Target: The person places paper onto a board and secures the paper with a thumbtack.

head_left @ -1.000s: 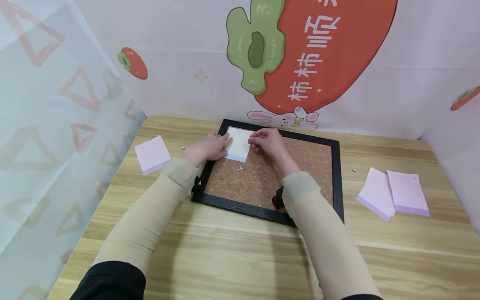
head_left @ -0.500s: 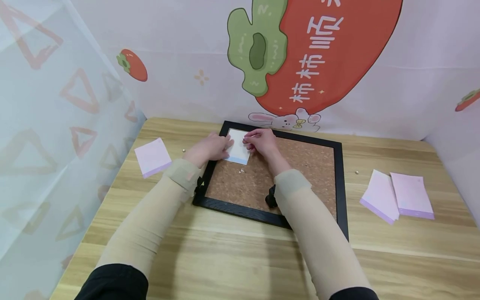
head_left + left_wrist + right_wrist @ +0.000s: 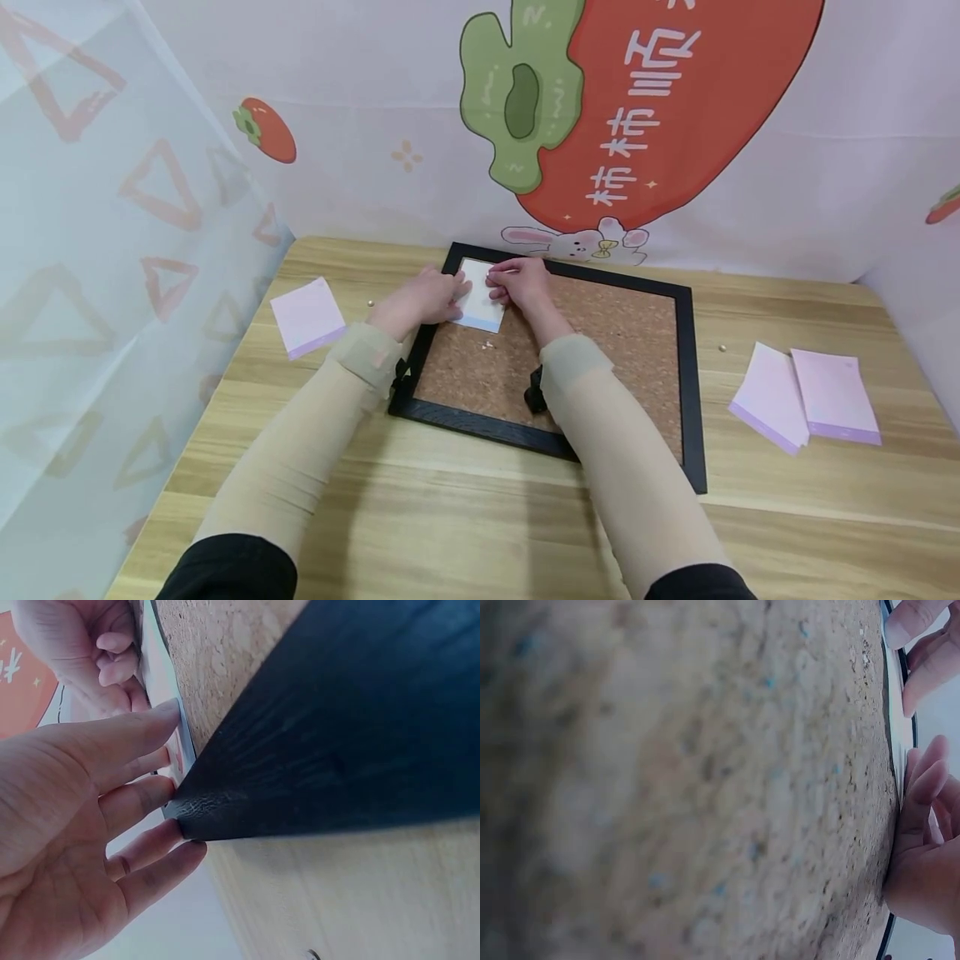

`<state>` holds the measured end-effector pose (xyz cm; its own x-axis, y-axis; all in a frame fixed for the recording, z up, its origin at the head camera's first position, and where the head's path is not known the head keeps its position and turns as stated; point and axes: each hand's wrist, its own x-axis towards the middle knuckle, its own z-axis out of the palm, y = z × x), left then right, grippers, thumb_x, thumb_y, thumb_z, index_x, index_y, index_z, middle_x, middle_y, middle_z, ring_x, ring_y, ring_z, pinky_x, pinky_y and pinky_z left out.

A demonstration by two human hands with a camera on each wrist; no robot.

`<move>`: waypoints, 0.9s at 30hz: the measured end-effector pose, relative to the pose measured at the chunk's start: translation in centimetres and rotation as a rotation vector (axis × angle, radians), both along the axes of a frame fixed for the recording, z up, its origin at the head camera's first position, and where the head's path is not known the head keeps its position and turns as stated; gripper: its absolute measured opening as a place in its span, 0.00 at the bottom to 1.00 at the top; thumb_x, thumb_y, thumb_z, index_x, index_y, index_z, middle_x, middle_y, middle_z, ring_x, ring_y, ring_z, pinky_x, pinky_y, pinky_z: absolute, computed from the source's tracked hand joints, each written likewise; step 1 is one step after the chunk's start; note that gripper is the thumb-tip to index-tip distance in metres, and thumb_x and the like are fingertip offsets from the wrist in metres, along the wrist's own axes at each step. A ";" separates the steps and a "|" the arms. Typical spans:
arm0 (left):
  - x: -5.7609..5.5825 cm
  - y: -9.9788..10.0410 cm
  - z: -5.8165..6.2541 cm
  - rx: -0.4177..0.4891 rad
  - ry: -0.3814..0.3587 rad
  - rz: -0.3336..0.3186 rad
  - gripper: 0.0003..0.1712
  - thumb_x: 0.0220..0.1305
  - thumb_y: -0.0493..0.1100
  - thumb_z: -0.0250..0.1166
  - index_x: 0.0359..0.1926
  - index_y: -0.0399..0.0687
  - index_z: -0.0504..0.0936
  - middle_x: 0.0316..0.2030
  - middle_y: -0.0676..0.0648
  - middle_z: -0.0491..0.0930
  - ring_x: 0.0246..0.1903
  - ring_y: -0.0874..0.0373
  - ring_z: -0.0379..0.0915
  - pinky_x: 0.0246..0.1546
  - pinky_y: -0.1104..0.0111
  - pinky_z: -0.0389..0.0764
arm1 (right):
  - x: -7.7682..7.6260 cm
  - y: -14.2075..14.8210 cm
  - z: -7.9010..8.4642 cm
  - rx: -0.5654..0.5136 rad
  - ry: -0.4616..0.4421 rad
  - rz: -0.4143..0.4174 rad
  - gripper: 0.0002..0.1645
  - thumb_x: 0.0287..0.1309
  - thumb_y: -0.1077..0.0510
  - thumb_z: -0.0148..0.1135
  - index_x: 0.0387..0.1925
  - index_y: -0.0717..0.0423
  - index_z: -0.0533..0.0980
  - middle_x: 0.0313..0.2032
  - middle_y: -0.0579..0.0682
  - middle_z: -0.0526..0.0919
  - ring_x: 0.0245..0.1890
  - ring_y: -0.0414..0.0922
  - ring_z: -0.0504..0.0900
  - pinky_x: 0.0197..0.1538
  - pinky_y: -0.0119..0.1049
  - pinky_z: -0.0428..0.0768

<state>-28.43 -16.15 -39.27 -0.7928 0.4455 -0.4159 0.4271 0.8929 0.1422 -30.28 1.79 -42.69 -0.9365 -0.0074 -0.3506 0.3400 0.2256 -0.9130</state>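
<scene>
A white note sheet (image 3: 478,307) with a blue bottom strip lies in the upper left corner of a black-framed cork board (image 3: 600,350). My left hand (image 3: 427,298) rests on the sheet's left edge and the frame, its fingers fairly straight. The left wrist view has that thumb (image 3: 161,724) on the sheet and fingertips at the frame's corner. On the sheet's right part, my right hand (image 3: 522,285) pinches a small pale pin, mostly hidden by the fingertips. In the right wrist view the right hand (image 3: 930,832) lies low against the cork.
A pink note sheet (image 3: 307,317) lies left of the board, with a small round bead-like piece (image 3: 371,304) nearby. Two pink-purple sheets (image 3: 836,396) overlap at the right, beside another small round piece (image 3: 722,348). Small white bits (image 3: 487,344) lie on the cork. A printed backdrop (image 3: 337,192) stands behind the table.
My right hand has moved left from the sheet's right edge onto the sheet, fingers still pinched. The left hand has stayed in place. The whole view has shifted slightly.
</scene>
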 end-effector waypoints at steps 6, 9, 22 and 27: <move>0.2 0.0 0.2 0.003 0.003 -0.004 0.35 0.74 0.49 0.58 0.76 0.51 0.59 0.78 0.43 0.51 0.74 0.34 0.52 0.73 0.49 0.62 | -0.5 -0.4 -0.1 0.050 -0.005 -0.034 0.11 0.66 0.57 0.64 0.45 0.59 0.85 0.37 0.55 0.89 0.19 0.37 0.83 0.28 0.27 0.83; 0.2 -0.1 0.1 0.009 0.009 -0.008 0.34 0.73 0.49 0.58 0.76 0.51 0.59 0.78 0.43 0.51 0.74 0.34 0.51 0.72 0.49 0.63 | -0.8 -0.8 -0.1 0.101 -0.004 -0.055 0.11 0.67 0.57 0.64 0.44 0.58 0.85 0.38 0.55 0.89 0.20 0.36 0.83 0.29 0.28 0.84; 0.1 -0.1 0.2 0.026 0.008 -0.032 0.34 0.74 0.46 0.57 0.76 0.47 0.60 0.77 0.40 0.52 0.74 0.31 0.51 0.79 0.50 0.46 | -1.4 -2.2 0.0 0.179 -0.022 -0.153 0.09 0.66 0.58 0.64 0.40 0.58 0.86 0.34 0.55 0.90 0.18 0.37 0.83 0.27 0.29 0.84; 0.3 -0.1 0.2 0.022 0.027 -0.048 0.34 0.73 0.46 0.58 0.75 0.46 0.60 0.77 0.39 0.54 0.73 0.32 0.54 0.79 0.50 0.45 | -1.4 -2.3 -0.2 0.194 -0.027 -0.167 0.09 0.66 0.57 0.64 0.41 0.57 0.86 0.35 0.55 0.90 0.19 0.38 0.84 0.28 0.29 0.84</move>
<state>-28.16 -16.28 -39.09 -0.7811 0.4922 -0.3842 0.4736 0.8680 0.1492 -31.71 -0.52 -42.85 -0.9094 0.2162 -0.3552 0.4108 0.3340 -0.8484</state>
